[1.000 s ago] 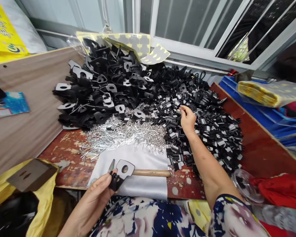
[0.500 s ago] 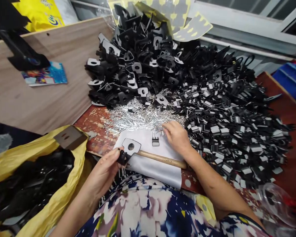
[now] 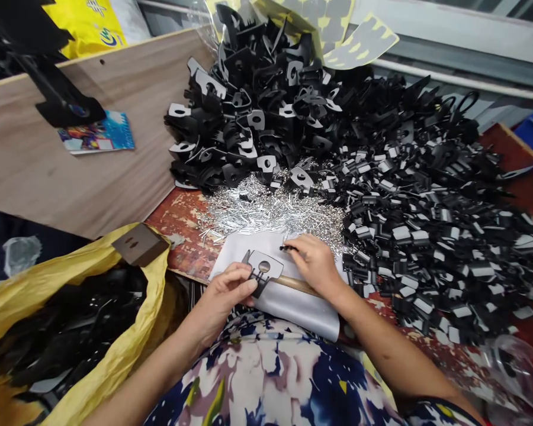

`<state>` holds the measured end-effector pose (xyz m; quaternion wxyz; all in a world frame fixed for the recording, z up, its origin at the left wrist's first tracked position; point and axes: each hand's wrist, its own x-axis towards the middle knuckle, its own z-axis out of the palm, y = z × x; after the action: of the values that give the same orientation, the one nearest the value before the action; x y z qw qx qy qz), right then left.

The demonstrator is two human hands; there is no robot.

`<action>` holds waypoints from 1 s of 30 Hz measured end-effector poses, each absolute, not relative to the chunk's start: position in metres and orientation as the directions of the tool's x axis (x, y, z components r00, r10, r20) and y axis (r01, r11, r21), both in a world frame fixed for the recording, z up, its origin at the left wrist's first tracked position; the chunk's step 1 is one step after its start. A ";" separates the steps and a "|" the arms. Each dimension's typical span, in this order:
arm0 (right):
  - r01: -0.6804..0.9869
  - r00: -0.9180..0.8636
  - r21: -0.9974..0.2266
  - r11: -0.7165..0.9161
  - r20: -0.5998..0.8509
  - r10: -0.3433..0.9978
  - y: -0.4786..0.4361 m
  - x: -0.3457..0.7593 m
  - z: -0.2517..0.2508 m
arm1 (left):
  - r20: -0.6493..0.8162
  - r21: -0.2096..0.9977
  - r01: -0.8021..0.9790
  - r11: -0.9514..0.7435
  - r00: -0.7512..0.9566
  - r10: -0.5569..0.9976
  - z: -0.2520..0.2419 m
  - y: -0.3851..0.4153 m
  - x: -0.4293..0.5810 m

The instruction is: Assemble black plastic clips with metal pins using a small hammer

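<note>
My left hand (image 3: 227, 293) is closed on a grey metal plate with a round hole (image 3: 263, 267), holding it over a white cloth (image 3: 293, 305). My right hand (image 3: 311, 260) sits just right of it, fingers pinched on a small dark piece (image 3: 286, 248) at the plate's upper right. A wooden hammer handle (image 3: 296, 286) lies on the cloth under both hands. Behind the cloth spreads a heap of thin silver pins (image 3: 270, 210).
A big pile of black metal plates (image 3: 249, 112) fills the back. Small black clips (image 3: 430, 225) cover the right of the red table (image 3: 182, 228). A yellow bag (image 3: 128, 343) of black parts sits at the left below a wooden board (image 3: 80, 177). Clear plastic (image 3: 510, 367) lies at the lower right.
My right hand came back from the clip pile to the cloth and picked up the small piece. My left hand brought the plate up to meet it. The camera tilted down.
</note>
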<state>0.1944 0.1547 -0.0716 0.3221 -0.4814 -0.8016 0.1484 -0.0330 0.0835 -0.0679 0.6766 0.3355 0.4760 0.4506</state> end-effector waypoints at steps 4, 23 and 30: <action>0.450 -0.208 -0.747 0.489 0.446 0.871 0.144 0.187 -0.060 | -0.329 0.852 -0.363 0.378 0.190 0.925 -0.058 0.094 -0.014; 0.151 -0.478 -0.951 0.268 0.167 0.862 0.123 0.166 -0.065 | -0.178 0.941 -0.267 0.209 0.137 0.975 -0.065 0.100 -0.025; 0.687 -0.505 -0.502 0.525 0.190 0.842 0.219 0.166 -0.056 | -0.255 0.888 -0.380 0.258 0.060 0.965 -0.082 0.094 -0.050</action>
<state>0.1663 0.2188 -0.0558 0.2100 -0.4512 -0.8475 0.1844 -0.0504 0.0936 -0.0819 0.6518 0.3239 0.4517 0.5159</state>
